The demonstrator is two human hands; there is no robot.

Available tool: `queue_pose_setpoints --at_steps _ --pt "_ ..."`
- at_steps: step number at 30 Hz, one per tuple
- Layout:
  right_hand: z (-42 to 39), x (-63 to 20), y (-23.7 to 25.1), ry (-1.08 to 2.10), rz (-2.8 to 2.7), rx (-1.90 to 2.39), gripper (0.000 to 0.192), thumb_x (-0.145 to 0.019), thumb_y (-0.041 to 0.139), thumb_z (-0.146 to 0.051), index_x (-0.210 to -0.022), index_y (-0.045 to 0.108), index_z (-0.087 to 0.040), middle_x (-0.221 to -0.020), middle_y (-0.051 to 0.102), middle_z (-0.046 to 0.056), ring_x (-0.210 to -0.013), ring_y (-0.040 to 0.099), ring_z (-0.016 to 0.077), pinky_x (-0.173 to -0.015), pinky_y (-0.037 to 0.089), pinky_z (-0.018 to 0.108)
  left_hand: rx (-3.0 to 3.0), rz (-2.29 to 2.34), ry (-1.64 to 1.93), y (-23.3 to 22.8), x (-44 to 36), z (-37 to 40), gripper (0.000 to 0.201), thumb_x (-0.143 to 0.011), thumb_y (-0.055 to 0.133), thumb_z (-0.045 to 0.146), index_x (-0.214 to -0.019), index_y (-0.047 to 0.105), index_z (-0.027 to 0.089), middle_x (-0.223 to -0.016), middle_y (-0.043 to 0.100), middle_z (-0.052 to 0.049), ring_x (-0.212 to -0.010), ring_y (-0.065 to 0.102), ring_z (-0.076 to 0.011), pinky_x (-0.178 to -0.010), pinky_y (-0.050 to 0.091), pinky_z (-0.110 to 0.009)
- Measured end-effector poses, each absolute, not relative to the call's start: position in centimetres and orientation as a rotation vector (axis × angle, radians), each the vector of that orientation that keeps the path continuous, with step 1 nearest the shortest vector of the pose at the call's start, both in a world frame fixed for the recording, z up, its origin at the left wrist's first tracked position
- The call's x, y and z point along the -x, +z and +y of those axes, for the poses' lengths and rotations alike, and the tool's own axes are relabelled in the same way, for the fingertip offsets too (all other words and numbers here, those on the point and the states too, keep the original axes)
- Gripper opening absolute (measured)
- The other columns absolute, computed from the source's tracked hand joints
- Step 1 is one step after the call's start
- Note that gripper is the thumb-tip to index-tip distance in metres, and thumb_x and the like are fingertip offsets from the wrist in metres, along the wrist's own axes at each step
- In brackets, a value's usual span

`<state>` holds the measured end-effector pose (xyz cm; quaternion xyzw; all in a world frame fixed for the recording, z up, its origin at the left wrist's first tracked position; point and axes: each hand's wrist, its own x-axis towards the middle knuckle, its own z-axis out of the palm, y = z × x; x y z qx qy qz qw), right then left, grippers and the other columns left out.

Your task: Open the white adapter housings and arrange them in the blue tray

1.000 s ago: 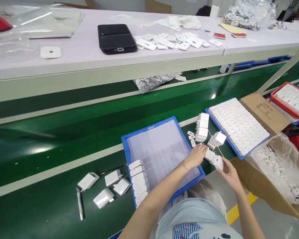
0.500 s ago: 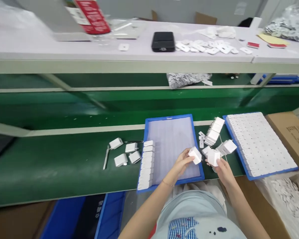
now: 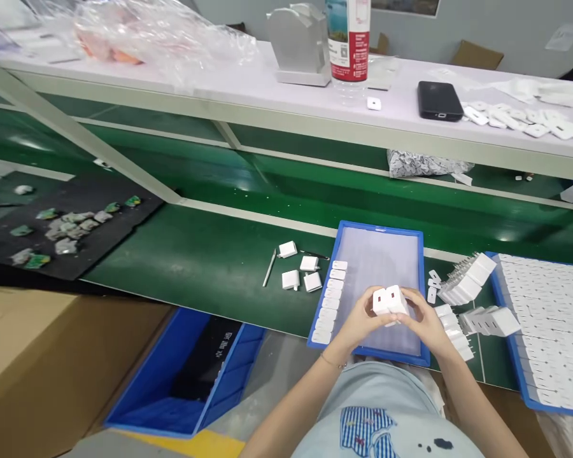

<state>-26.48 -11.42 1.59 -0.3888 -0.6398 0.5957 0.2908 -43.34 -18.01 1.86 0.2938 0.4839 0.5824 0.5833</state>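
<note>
My left hand (image 3: 360,321) and my right hand (image 3: 424,321) are together over the near end of a blue tray (image 3: 377,229), each gripping one of two white chargers (image 3: 389,300) pressed side by side. A column of white chargers (image 3: 331,299) lines the tray's left edge; the rest of its clear insert is bare. Loose white chargers (image 3: 468,280) with prongs lie in rows on the green belt just right of my right hand. A second blue tray (image 3: 544,312), packed with white chargers, sits at the far right.
Three loose chargers (image 3: 298,267) and a pen-like tool (image 3: 269,267) lie on the belt left of the tray. A blue bin (image 3: 191,381) and a cardboard box (image 3: 52,362) stand below. The white shelf holds a black device (image 3: 439,100), a bottle (image 3: 347,38) and small white parts (image 3: 525,119).
The view swung left. My hands each lifted a charger from the loose pile and brought the two together over the tray.
</note>
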Motion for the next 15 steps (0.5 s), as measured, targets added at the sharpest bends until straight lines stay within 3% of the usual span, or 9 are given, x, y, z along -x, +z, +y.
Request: queue_pose_setpoints --at_steps 4,10,12,15 --pt "-11.2 26.8 3.1 1.539 -1.895 1.048 0.054 -0.077 0.079 -0.047 -0.128 0.066 -0.032 -0.139 0.053 0.009 -0.139 0.041 0.0307 -0.121 0.027 0.052 -0.748 1.115 1.348 1.4 45.3 -18.0 0.064 -0.052 0.093 0.041 -0.105 0.065 0.019 -0.100 0.067 -0.005 -0.092 0.063 -0.0212 -0.078 0.051 -0.030" --pt "-10.2 28.4 3.5 1.555 -2.164 1.035 0.070 -0.083 0.072 -0.049 -0.147 0.046 -0.036 -0.156 0.039 0.007 -0.147 0.030 0.0296 -0.121 0.027 0.053 -0.830 1.207 1.425 -0.3 47.0 -17.8 0.057 -0.059 0.089 0.039 -0.105 0.065 0.018 -0.099 0.069 -0.007 -0.090 0.067 -0.0235 -0.076 0.054 -0.033" --pt "-9.7 29.2 3.0 1.718 -1.962 1.047 0.071 -0.082 0.072 -0.052 -0.146 0.046 -0.036 -0.156 0.040 0.007 -0.145 0.035 0.0293 -0.118 0.033 0.051 -0.878 1.267 1.479 -0.4 47.6 -18.0 0.054 -0.064 0.086 0.035 -0.110 0.064 0.019 -0.108 0.070 -0.010 -0.099 0.068 -0.0268 -0.086 0.054 -0.039" --pt "-9.4 30.7 1.7 2.031 -1.614 1.064 0.062 -0.090 0.051 -0.067 -0.140 0.054 -0.030 -0.138 0.061 0.012 -0.123 0.060 0.0298 -0.099 0.052 0.050 -0.980 1.312 1.545 0.2 48.7 -18.7 0.048 -0.067 0.084 0.029 -0.111 0.067 0.022 -0.120 0.070 -0.011 -0.118 0.064 -0.0310 -0.106 0.046 -0.050"
